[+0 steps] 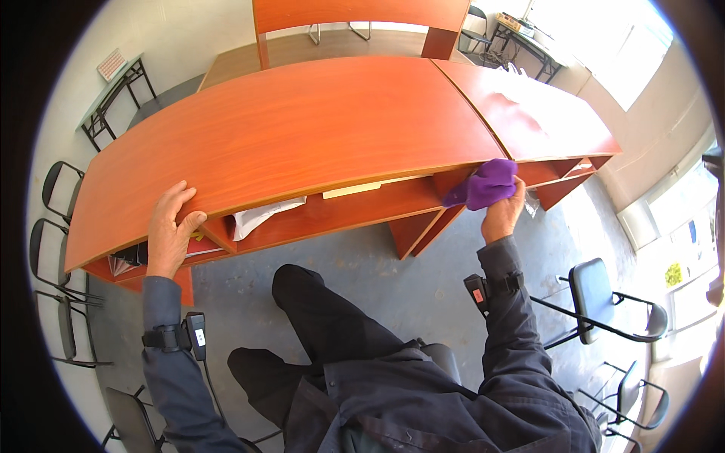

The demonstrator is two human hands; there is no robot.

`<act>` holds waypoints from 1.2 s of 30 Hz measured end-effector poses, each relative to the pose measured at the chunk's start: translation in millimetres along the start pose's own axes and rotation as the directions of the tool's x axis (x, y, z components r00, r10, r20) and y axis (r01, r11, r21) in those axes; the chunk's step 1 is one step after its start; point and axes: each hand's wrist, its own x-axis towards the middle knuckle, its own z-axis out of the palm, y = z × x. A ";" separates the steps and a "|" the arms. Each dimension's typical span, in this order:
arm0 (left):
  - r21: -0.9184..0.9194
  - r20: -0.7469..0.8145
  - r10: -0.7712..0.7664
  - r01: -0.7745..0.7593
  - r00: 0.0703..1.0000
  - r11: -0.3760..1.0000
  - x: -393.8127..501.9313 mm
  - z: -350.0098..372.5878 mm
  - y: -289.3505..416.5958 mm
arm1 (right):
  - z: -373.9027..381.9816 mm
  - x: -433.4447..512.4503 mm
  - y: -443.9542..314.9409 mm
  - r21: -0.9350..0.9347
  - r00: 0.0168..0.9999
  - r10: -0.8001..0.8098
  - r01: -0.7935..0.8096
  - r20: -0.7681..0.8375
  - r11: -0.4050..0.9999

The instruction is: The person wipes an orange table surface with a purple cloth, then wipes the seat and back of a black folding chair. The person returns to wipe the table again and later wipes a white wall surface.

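A purple cloth (491,182) is gripped in my right hand (503,215), at the front edge of a reddish-brown wooden desk (306,124). The cloth bunches over my fingers and hides most of them. It is close to the seam between this desk and a second desk section (544,119). My left hand (171,226) rests at the front edge on the left, fingertips on the top and thumb along the rim. Beneath the top, an open shelf (351,212) holds a white plastic bag or paper (263,215) and a pale flat item (351,189).
Black folding chairs line the left wall, one being a chair (54,249); another chair (592,300) stands to my right. Behind the desk is another wooden desk (362,14). A narrow table (116,90) holds a desk calendar (111,65). My legs (340,323) are under the desk's front edge.
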 end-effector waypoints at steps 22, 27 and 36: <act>0.011 -0.087 0.046 -0.045 0.995 0.999 -2.7 3.9 -3.6 | 104.4 183.7 -22.2 -0.794 0.765 0.216 0.569 0.607 0.216; 0.049 -0.136 0.077 -0.071 0.988 0.996 -4.5 5.1 -1.6 | 149.6 171.9 -19.3 -0.800 0.756 0.263 0.577 0.599 0.164; 0.082 -0.138 0.075 -0.064 0.988 0.995 -5.7 7.2 -4.9 | 250.0 51.2 -66.7 -0.412 0.380 0.159 0.844 0.911 0.343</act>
